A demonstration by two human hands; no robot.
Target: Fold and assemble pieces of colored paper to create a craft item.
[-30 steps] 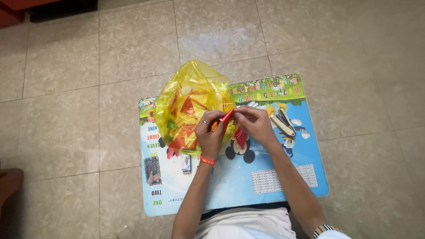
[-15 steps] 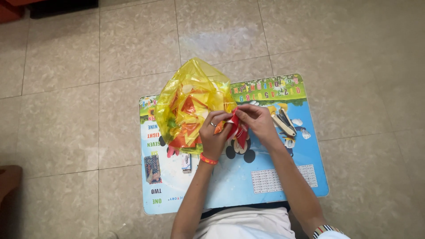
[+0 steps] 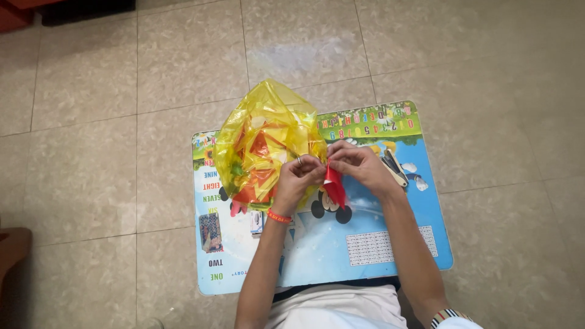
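A small folded piece of red paper (image 3: pixel 334 186) is pinched between my left hand (image 3: pixel 300 178) and my right hand (image 3: pixel 358 166), above a blue picture board (image 3: pixel 378 244). The paper hangs point-down from my fingertips. My left wrist wears an orange band, and a ring shows on one finger. Just left of my hands lies a see-through yellow plastic bag (image 3: pixel 262 146) holding several orange, red and yellow paper pieces.
The board rests on a beige tiled floor (image 3: pixel 91 152). A pair of scissors (image 3: pixel 395 169) lies on the board right of my right hand. A small card (image 3: pixel 256 222) lies under my left wrist. A dark object (image 3: pixel 12 250) sits at the left edge.
The red paper was held flatter and higher between my fingers; now it hangs folded, point-down. My hands stayed in nearly the same place beside the bag.
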